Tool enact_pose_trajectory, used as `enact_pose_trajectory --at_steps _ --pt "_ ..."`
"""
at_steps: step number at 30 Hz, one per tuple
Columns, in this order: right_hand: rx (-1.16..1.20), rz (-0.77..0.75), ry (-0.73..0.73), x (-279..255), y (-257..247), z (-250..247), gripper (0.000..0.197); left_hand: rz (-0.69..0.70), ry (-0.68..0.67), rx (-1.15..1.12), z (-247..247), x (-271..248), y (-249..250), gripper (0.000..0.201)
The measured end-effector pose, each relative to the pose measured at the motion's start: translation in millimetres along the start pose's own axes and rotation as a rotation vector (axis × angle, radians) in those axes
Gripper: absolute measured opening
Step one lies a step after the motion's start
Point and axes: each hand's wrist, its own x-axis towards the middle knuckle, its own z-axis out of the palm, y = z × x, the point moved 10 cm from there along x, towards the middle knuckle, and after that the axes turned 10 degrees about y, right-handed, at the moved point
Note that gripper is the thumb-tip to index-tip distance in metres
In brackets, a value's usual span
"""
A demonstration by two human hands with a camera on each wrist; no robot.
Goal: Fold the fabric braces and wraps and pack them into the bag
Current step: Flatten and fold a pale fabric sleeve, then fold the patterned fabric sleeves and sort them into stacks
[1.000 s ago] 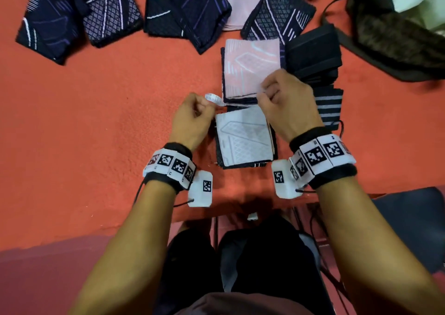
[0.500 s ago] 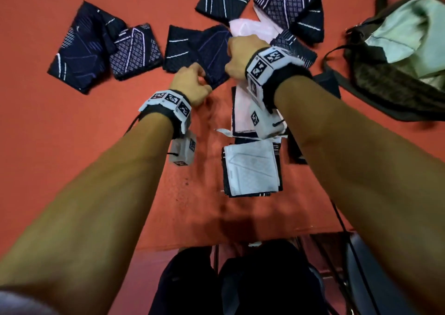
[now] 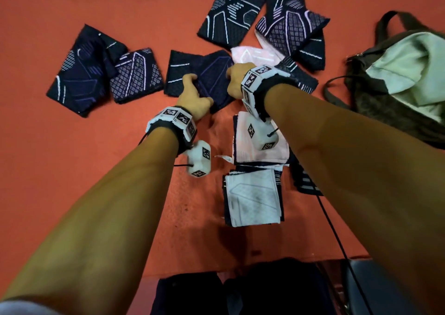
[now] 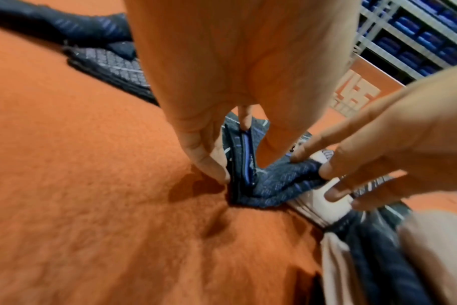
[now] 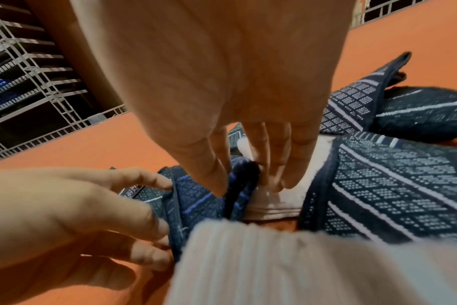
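A navy brace with blue lines [image 3: 214, 78] lies on the orange felt table [image 3: 72, 170], and both hands hold it. My left hand [image 3: 192, 90] pinches its left edge between thumb and fingers [image 4: 209, 165]. My right hand [image 3: 237, 81] pinches its right edge, thumb on top [image 5: 217, 185]. The brace bunches up between the two hands [image 4: 274, 185]. Nearer to me lie a folded pink-white piece [image 3: 281, 155] and a folded white piece [image 3: 252, 196]. The brown bag [image 3: 385, 102] stands open at the right, showing its pale lining.
Unfolded navy braces lie at the left [image 3: 79, 78] [image 3: 136, 76] and at the back [image 3: 236, 11] [image 3: 291, 28]. A pink piece [image 3: 250, 54] lies just behind my right hand. A striped black wrap [image 3: 303, 184] shows under my right forearm. The table's front edge runs close to my lap.
Both hands left the folded pieces near me and reached forward to the navy brace. They now grip its two edges.
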Motion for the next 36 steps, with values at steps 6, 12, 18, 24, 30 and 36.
enact_pose_trajectory --at_steps 6,12,18,24,30,36 --pt "0.145 0.078 0.133 -9 -12 -19 0.043 0.056 -0.038 -0.147 -2 -11 10 0.07" --pt "0.308 0.096 0.219 -53 -21 -38 0.042 0.028 -0.01 -0.278 -38 -58 21 0.052" --pt "0.505 0.119 0.283 -124 -25 -45 0.024 -0.054 -0.015 -0.416 -70 -121 5 0.074" --pt "0.676 0.121 0.322 -189 -16 -42 0.021 -0.091 -0.125 -0.38 -79 -183 -16 0.069" --pt "0.872 0.224 0.304 -229 13 9 0.02 -0.131 -0.217 -0.395 -70 -214 -30 0.078" --pt "0.79 0.265 0.271 -247 22 38 0.013 -0.275 -0.121 -0.437 -59 -233 -41 0.082"
